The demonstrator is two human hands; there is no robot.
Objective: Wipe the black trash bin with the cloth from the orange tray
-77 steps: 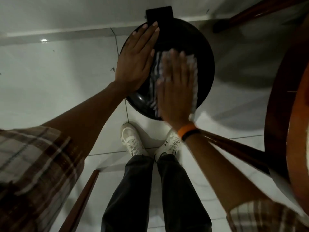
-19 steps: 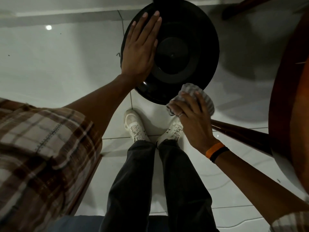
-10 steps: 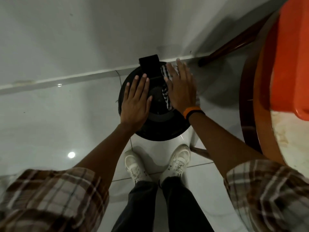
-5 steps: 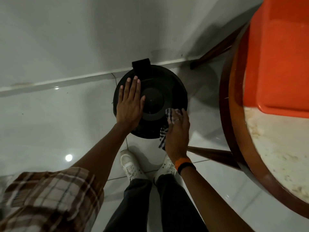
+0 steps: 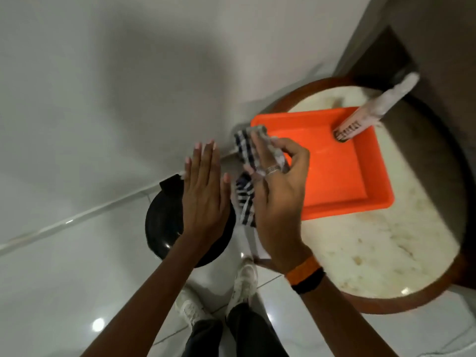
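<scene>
My right-hand fingers [image 5: 260,150] are pinched round the checked cloth [image 5: 247,176], which hangs crumpled btwn both hands, above the near-left corner of the orange tray [image 5: 360,181]. Right hand [image 5: 280,202] curled on it; left hand [image 5: 203,191] flat & released, holding nothing, over the black trash bin [image 5: 162,228] on the floor. Tray sits on the round desk [image 5: 373,253] w/ a tube-like bottle [image 5: 371,114] leaning in its far corner.
</scene>
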